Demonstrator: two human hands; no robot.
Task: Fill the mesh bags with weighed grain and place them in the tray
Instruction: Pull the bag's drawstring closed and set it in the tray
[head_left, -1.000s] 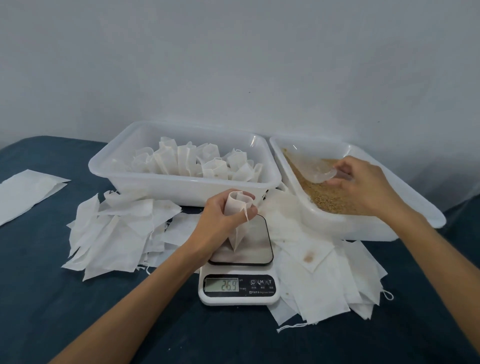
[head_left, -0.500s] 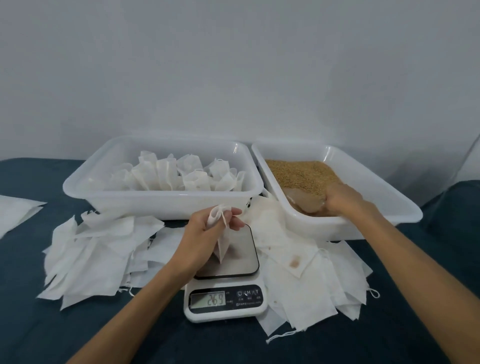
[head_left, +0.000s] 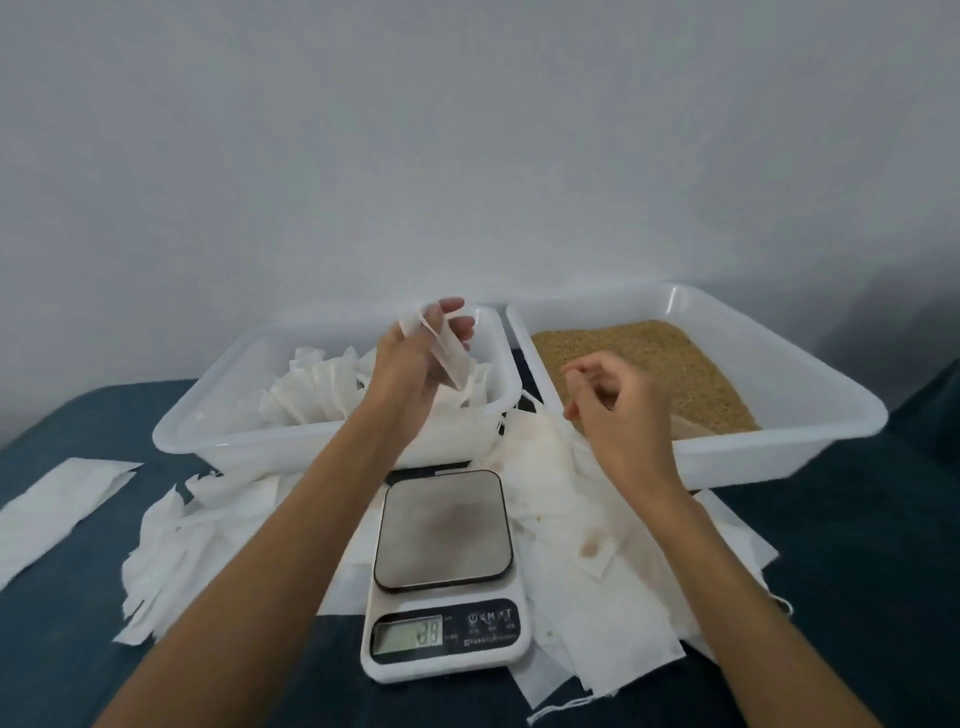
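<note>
1. We see a plain pale grey-white wall (head_left: 467, 130) that fills the whole upper half of the view, bare and evenly painted.
2. Below the wall lies the worktop (head_left: 857, 545), covered in a dark blue-teal cloth.
3. The wall meets the worktop in a soft line, visible at the far left and far right.
4. Light on the wall is soft and even, dimming slightly toward its lower right, where a faint shadow falls.
</note>
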